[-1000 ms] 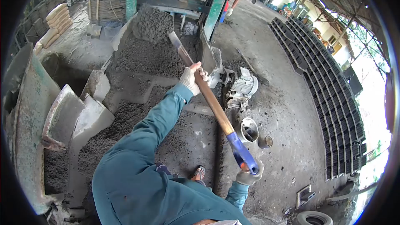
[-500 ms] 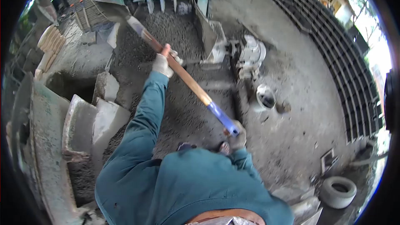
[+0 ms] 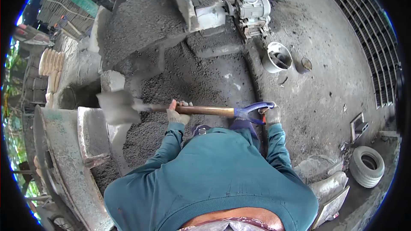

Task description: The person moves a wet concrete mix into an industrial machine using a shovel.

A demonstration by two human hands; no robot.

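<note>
A shovel (image 3: pixel 205 110) with a wooden shaft and a blue D-shaped grip lies level across the front of my body. My left hand (image 3: pixel 180 113), in a pale glove, is wrapped round the shaft near its middle. At the right end, my right hand (image 3: pixel 271 114), gloved too, grips the blue handle. The metal blade (image 3: pixel 118 107) points left, blurred by motion, above the edge of the concrete blocks. Dark gravelly material (image 3: pixel 180 77) covers the ground beyond the shaft.
A motor (image 3: pixel 253 6) stands on a base at the upper middle. Near it are a white bucket (image 3: pixel 276 57) and a small pot (image 3: pixel 305 65). A tire (image 3: pixel 367 167) lies at lower right. Concrete slabs (image 3: pixel 90 132) lean at left, beside a greenish curved wall (image 3: pixel 64 145).
The shovel has swung from a diagonal pointing up-left to nearly level, its blade lower. Both hands still hold it; my left hand is lower and my right hand is higher and further right. The view has shifted.
</note>
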